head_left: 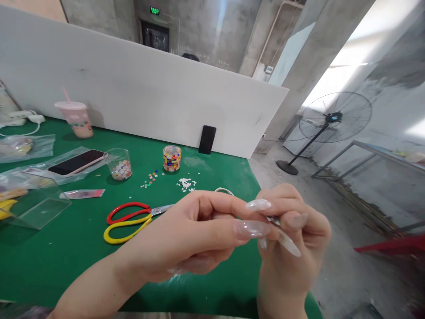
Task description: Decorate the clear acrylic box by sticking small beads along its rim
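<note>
My left hand (195, 235) and my right hand (292, 239) meet over the right front corner of the green table (66, 257). Both are closed in a pinch, thumb against fingers, with long pale nails. A small thin metallic piece (274, 220) shows between the fingertips; what it is I cannot make out. A thin white loop (223, 190) peeks out just behind my left hand. Red and yellow scissors (131, 216) lie on the table just left of my left hand.
Loose small beads (186, 184) lie mid-table near a multicoloured bead jar (171, 158) and a glass cup of beads (120, 164). A phone (76, 161) on plastic bags, a pink drink cup (78, 118), a clear box (36, 204). White partition (142, 88) behind; floor fan (328, 122) right.
</note>
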`<state>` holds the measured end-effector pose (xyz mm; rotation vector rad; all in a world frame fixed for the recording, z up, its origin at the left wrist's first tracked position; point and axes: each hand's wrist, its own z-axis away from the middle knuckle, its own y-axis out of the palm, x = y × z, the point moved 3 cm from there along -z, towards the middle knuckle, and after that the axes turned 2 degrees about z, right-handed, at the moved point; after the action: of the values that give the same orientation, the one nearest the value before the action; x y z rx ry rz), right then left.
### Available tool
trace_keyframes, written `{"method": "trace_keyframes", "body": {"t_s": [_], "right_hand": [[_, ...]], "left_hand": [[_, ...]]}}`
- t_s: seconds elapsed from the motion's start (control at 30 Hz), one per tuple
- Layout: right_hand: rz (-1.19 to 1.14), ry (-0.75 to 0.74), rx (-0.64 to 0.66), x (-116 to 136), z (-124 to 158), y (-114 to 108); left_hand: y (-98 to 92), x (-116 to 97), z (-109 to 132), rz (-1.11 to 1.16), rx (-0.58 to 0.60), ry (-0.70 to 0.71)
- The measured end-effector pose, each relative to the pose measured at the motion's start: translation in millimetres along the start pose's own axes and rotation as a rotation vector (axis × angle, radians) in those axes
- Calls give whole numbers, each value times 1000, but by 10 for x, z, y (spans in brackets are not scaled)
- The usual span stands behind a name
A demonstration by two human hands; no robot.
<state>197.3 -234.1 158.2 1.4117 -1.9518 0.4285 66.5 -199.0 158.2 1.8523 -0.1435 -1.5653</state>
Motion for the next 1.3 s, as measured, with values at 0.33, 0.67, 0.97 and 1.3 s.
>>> {"method": "trace_keyframes", "body": {"t_s": [0.33, 0.67, 0.97, 1.3], "right_hand": [[-88, 61, 206, -63, 4, -112], [-77, 8, 230, -78, 5, -139], [103, -123, 160, 4, -3, -108], [39, -65, 217, -41, -1, -88]], "left_hand": [[-14, -2, -29, 48, -5, -3], [-4, -17, -21, 41, -39, -39], [-34, 11, -42, 36, -75, -26], [-12, 48, -73, -18, -136, 23]]}}
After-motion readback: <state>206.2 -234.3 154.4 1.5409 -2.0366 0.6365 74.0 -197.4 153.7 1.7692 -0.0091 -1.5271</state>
